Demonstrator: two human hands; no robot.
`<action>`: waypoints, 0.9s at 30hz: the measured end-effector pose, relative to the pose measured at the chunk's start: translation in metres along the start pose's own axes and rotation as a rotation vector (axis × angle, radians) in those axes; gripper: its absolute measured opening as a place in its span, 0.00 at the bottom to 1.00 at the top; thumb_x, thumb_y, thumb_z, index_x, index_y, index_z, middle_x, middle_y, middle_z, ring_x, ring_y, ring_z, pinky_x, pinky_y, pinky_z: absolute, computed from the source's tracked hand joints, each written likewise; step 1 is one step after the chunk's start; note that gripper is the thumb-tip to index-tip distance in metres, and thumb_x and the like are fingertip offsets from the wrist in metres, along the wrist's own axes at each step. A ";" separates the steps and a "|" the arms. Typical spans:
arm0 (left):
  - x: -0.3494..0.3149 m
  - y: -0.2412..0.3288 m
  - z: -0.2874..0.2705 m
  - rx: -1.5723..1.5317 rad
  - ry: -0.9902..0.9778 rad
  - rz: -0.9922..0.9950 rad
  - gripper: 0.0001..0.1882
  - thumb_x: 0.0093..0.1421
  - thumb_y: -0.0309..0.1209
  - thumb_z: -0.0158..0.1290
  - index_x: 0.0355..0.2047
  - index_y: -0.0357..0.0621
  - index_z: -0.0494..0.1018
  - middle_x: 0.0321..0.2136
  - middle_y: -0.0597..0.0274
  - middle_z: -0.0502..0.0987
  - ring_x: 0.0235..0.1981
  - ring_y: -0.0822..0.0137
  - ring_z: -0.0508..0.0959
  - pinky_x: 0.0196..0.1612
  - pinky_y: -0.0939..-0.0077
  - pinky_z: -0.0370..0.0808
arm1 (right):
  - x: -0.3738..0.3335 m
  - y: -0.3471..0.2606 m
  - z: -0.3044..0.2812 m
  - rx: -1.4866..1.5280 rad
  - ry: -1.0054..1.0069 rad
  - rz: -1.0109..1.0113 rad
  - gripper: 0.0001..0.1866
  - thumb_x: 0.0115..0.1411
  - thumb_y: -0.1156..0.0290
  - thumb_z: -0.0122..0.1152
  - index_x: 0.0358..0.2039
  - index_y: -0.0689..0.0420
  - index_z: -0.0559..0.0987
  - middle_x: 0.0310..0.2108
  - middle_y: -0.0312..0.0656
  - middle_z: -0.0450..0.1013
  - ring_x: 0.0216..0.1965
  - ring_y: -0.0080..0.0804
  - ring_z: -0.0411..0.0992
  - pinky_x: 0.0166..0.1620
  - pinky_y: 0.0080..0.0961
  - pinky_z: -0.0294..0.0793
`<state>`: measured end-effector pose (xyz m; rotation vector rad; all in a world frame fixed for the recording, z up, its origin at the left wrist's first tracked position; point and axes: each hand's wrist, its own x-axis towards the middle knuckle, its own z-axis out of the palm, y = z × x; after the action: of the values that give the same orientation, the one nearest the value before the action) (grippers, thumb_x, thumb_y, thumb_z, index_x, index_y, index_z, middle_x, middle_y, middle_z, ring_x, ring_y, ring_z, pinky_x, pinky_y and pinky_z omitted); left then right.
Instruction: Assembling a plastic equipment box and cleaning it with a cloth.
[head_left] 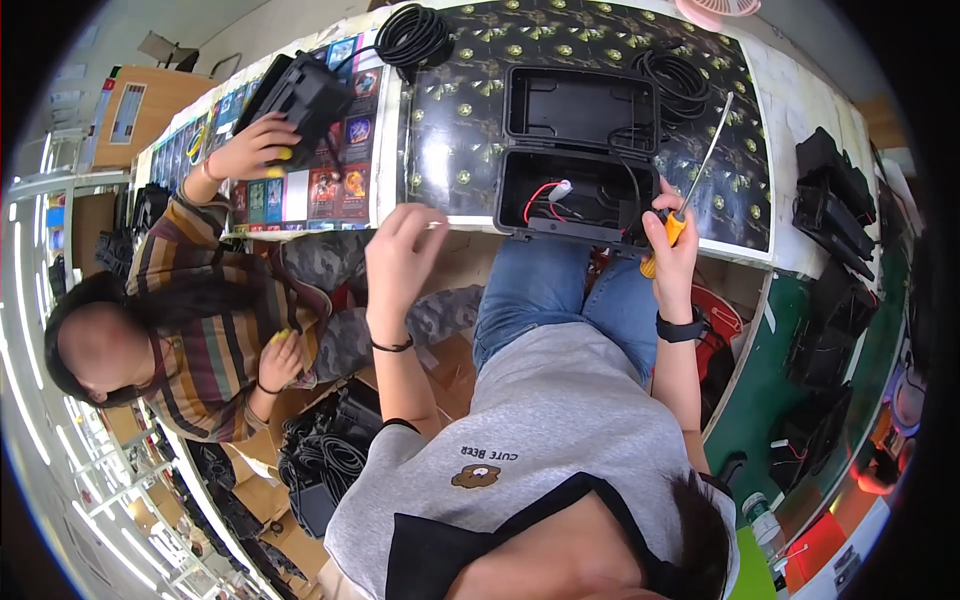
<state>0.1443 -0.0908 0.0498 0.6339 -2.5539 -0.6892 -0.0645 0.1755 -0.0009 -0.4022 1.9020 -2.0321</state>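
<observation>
A black plastic case [580, 235] stands at the table's near edge, its lid [582, 105] swung back flat. Inside it show red and black wires with a white connector [561, 190]. My right hand [676, 250] is closed round the yellow handle of a screwdriver [711, 152], whose long shaft points up and away. That hand is against the case's right side. To the left of the case, my left hand [402, 262] is raised by the table edge. Its fingers are bent and drawn together; whatever they may hold is too small or hidden to make out.
Coiled black cables [413, 38] lie at the far side, another coil [675, 82] beside the lid. At my left a co-worker in a striped sweater [185, 300] handles a black device [300, 100]. More black cases [835, 205] stand at the right. A pink basket [718, 8] sits far back.
</observation>
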 end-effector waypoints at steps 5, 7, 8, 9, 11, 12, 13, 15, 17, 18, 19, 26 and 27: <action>0.009 0.037 0.035 -0.096 0.007 0.510 0.23 0.50 0.30 0.68 0.47 0.43 0.78 0.46 0.59 0.80 0.47 0.56 0.80 0.51 0.61 0.77 | 0.000 -0.002 0.000 0.005 -0.009 0.028 0.11 0.61 0.73 0.64 0.44 0.54 0.75 0.65 0.53 0.64 0.57 0.32 0.62 0.54 0.26 0.55; 0.010 0.047 0.051 -0.044 -0.017 0.541 0.29 0.50 0.35 0.68 0.53 0.42 0.75 0.49 0.58 0.78 0.51 0.57 0.78 0.56 0.61 0.75 | -0.001 -0.004 0.000 -0.002 -0.009 0.030 0.11 0.61 0.73 0.64 0.44 0.54 0.75 0.65 0.53 0.64 0.57 0.33 0.62 0.54 0.26 0.55; 0.010 0.050 0.057 -0.015 -0.020 0.524 0.31 0.49 0.35 0.68 0.54 0.43 0.75 0.48 0.58 0.78 0.53 0.57 0.78 0.56 0.60 0.74 | -0.001 -0.005 0.001 -0.005 -0.010 0.015 0.11 0.61 0.72 0.65 0.43 0.53 0.75 0.66 0.49 0.64 0.44 0.22 0.67 0.39 0.17 0.62; 0.010 0.053 0.062 0.013 -0.022 0.507 0.33 0.48 0.36 0.68 0.55 0.44 0.74 0.48 0.58 0.78 0.54 0.57 0.77 0.57 0.59 0.73 | -0.002 -0.006 0.001 -0.002 -0.008 0.018 0.10 0.61 0.72 0.65 0.42 0.53 0.75 0.66 0.47 0.65 0.38 0.17 0.70 0.31 0.12 0.66; 0.010 0.055 0.068 0.104 -0.029 0.502 0.36 0.48 0.40 0.68 0.58 0.45 0.72 0.44 0.60 0.78 0.52 0.59 0.77 0.59 0.58 0.71 | -0.004 -0.008 0.001 -0.014 -0.010 0.054 0.10 0.61 0.71 0.66 0.42 0.52 0.76 0.66 0.45 0.65 0.32 0.13 0.73 0.24 0.08 0.70; 0.010 0.056 0.070 0.122 -0.042 0.491 0.36 0.48 0.41 0.68 0.58 0.45 0.72 0.42 0.60 0.78 0.49 0.60 0.78 0.59 0.59 0.71 | -0.005 -0.008 0.000 -0.012 -0.015 0.060 0.10 0.61 0.71 0.66 0.42 0.52 0.76 0.66 0.45 0.65 0.32 0.13 0.73 0.24 0.08 0.71; 0.011 0.057 0.071 0.146 -0.064 0.480 0.36 0.48 0.41 0.68 0.58 0.45 0.72 0.40 0.61 0.77 0.46 0.60 0.78 0.59 0.59 0.71 | -0.005 -0.008 -0.001 -0.016 -0.019 0.056 0.10 0.61 0.71 0.67 0.41 0.52 0.76 0.65 0.47 0.65 0.33 0.14 0.74 0.25 0.08 0.71; 0.013 0.060 0.072 0.209 -0.048 0.484 0.41 0.47 0.48 0.68 0.61 0.46 0.70 0.30 0.62 0.74 0.35 0.62 0.76 0.56 0.62 0.72 | -0.004 -0.007 -0.004 -0.038 -0.048 0.040 0.10 0.60 0.71 0.67 0.41 0.53 0.76 0.65 0.49 0.65 0.35 0.15 0.74 0.28 0.09 0.72; 0.014 0.066 0.074 0.242 -0.075 0.480 0.45 0.47 0.53 0.66 0.62 0.45 0.69 0.25 0.62 0.72 0.31 0.61 0.75 0.52 0.64 0.73 | -0.002 -0.004 -0.006 -0.049 -0.067 0.015 0.11 0.60 0.71 0.68 0.41 0.53 0.76 0.65 0.50 0.65 0.37 0.17 0.74 0.31 0.11 0.73; 0.015 0.070 0.074 0.261 -0.084 0.476 0.47 0.46 0.56 0.65 0.62 0.45 0.68 0.23 0.62 0.71 0.29 0.61 0.74 0.51 0.65 0.73 | -0.002 -0.002 -0.006 -0.051 -0.065 0.007 0.11 0.60 0.72 0.68 0.41 0.53 0.76 0.64 0.51 0.66 0.38 0.18 0.74 0.33 0.12 0.73; 0.017 0.074 0.075 0.285 -0.061 0.495 0.52 0.45 0.63 0.62 0.66 0.47 0.65 0.18 0.64 0.68 0.25 0.63 0.73 0.41 0.70 0.74 | -0.001 0.000 -0.006 -0.054 -0.064 -0.001 0.11 0.59 0.72 0.68 0.41 0.53 0.76 0.64 0.51 0.66 0.39 0.18 0.74 0.34 0.12 0.73; 0.028 0.089 0.073 0.485 -0.232 0.664 0.52 0.47 0.59 0.62 0.72 0.81 0.52 0.16 0.68 0.65 0.17 0.69 0.70 0.25 0.76 0.72 | 0.013 -0.014 -0.011 -0.184 -0.154 -0.091 0.09 0.59 0.70 0.69 0.39 0.54 0.78 0.57 0.46 0.73 0.33 0.17 0.74 0.25 0.11 0.69; 0.028 0.089 0.073 0.494 -0.249 0.670 0.52 0.48 0.54 0.63 0.72 0.86 0.50 0.16 0.68 0.65 0.16 0.71 0.69 0.23 0.77 0.71 | 0.019 -0.021 -0.015 -0.207 -0.168 0.001 0.09 0.60 0.69 0.69 0.39 0.54 0.79 0.54 0.43 0.76 0.32 0.16 0.74 0.24 0.11 0.68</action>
<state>0.0572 -0.0101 0.0486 -0.2101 -2.9218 0.1038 -0.0891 0.1824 0.0188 -0.6026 2.0109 -1.7457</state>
